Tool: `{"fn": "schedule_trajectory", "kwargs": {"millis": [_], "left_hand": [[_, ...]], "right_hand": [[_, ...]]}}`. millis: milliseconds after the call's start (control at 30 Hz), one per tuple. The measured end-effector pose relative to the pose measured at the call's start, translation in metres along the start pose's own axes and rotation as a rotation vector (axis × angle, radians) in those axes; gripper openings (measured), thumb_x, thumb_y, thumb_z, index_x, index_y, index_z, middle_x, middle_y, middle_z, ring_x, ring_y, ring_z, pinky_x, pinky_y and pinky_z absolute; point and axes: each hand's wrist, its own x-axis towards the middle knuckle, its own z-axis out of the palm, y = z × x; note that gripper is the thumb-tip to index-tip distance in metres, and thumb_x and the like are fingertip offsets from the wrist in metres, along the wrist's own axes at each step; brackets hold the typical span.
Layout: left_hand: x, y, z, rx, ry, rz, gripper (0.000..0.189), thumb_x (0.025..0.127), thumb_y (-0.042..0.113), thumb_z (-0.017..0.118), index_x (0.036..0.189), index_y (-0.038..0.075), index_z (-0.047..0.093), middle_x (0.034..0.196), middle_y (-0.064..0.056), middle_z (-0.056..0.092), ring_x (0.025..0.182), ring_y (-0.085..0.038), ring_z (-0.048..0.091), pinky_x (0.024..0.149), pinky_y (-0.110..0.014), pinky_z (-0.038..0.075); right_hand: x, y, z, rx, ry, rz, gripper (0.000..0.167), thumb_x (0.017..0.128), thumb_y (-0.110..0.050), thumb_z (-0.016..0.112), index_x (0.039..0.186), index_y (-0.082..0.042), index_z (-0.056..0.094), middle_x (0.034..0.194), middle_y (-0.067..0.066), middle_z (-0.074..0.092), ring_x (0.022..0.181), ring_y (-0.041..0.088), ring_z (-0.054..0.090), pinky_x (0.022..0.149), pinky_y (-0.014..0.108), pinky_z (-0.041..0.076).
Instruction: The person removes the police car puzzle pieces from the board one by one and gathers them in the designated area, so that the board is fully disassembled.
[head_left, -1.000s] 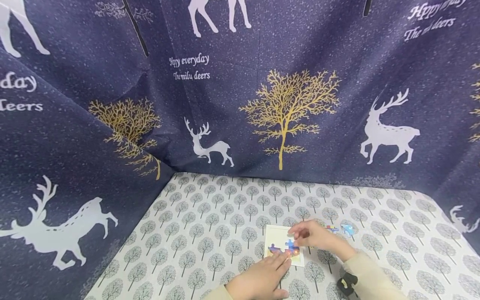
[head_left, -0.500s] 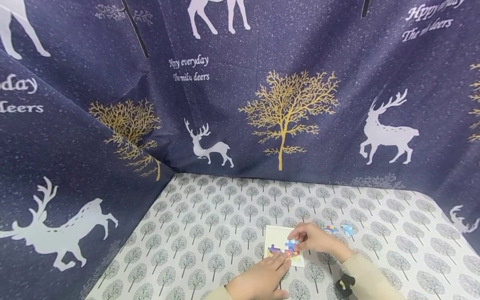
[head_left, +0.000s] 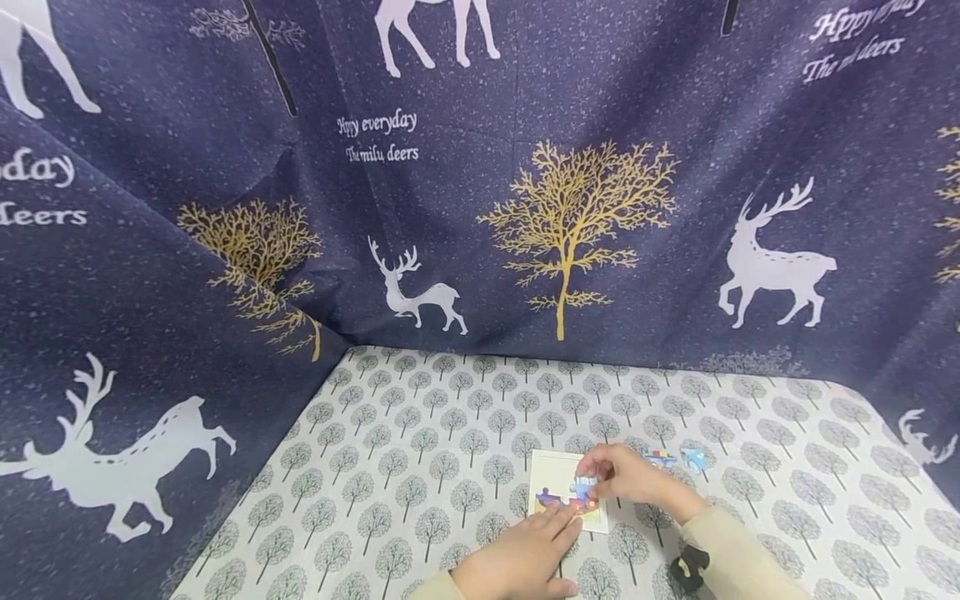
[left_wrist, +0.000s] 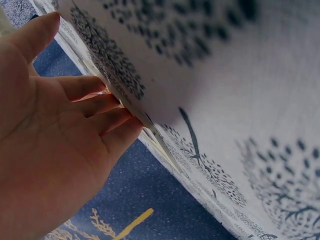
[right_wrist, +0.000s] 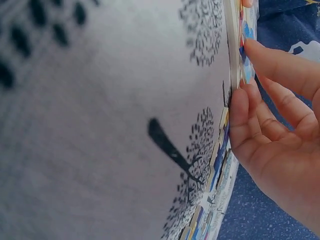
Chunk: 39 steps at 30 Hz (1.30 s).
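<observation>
A pale square puzzle tray (head_left: 553, 467) lies on the table, partly filled with jigsaw pieces along its near side. My left hand (head_left: 521, 554) rests its straight fingers on the near part of the tray, covering some of the pieces. In the left wrist view, the left fingertips touch the tray's edge (left_wrist: 162, 147). My right hand (head_left: 626, 475) pinches a light-blue jigsaw piece (head_left: 580, 487) over the right half of the tray. Seen from the right wrist, the right hand (right_wrist: 280, 125) has a fingertip against the colourful piece and other fingers curled at the tray's side.
Two groups of loose jigsaw pieces lie right of the tray: a red-and-yellow patterned one (head_left: 661, 457) and a light-blue one (head_left: 694, 459). A tree-print cloth (head_left: 420, 450) covers the table. A dark blue deer-print curtain (head_left: 480, 208) hangs behind and to the left.
My right hand has shifted slightly at the tray's right half, and the light-blue piece in its fingers has turned or moved a little. The left hand stays in place.
</observation>
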Motion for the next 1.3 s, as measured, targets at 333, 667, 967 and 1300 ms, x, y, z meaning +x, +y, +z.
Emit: {"fn": "schedule_trajectory", "kwargs": {"millis": [333,667,967,1300], "left_hand": [[-0.001,0.000,-0.002,-0.005,-0.001,0.002,0.076,0.092,0.057,0.050,0.149,0.009,0.035,0.155,-0.007,0.030,0.142,-0.021,0.029,0.111,-0.030,0.033],[0.001,-0.001,0.001,-0.026,-0.004,-0.004,0.075,0.093,0.056,0.051,0.150,0.010,0.033,0.156,-0.006,0.028,0.142,-0.020,0.028,0.112,-0.029,0.032],[0.000,-0.001,0.000,-0.019,-0.005,-0.008,0.075,0.092,0.056,0.051,0.149,0.010,0.034,0.156,-0.006,0.028,0.142,-0.020,0.029,0.111,-0.030,0.033],[-0.001,-0.002,0.000,-0.029,-0.003,-0.009,0.074,0.093,0.056,0.051,0.150,0.011,0.034,0.155,-0.001,0.030,0.143,-0.019,0.027,0.113,-0.029,0.030]], "right_hand": [[0.000,0.006,-0.003,0.085,-0.016,-0.091,0.019,0.082,0.007,0.064,0.099,-0.002,0.067,0.086,0.010,0.067,0.076,0.015,0.062,0.069,0.023,0.053],[-0.001,0.001,-0.009,0.153,-0.006,-0.045,0.017,0.087,0.001,0.063,0.103,0.000,0.067,0.090,0.010,0.068,0.080,0.020,0.065,0.071,0.024,0.055],[-0.004,-0.002,-0.014,0.130,0.038,-0.065,0.018,0.087,0.001,0.063,0.104,0.005,0.066,0.090,0.014,0.068,0.080,0.018,0.065,0.073,0.024,0.055],[-0.011,0.011,-0.024,0.103,0.073,-0.014,0.021,0.089,-0.007,0.065,0.108,0.001,0.067,0.091,0.008,0.069,0.078,0.014,0.064,0.070,0.024,0.055]]}}
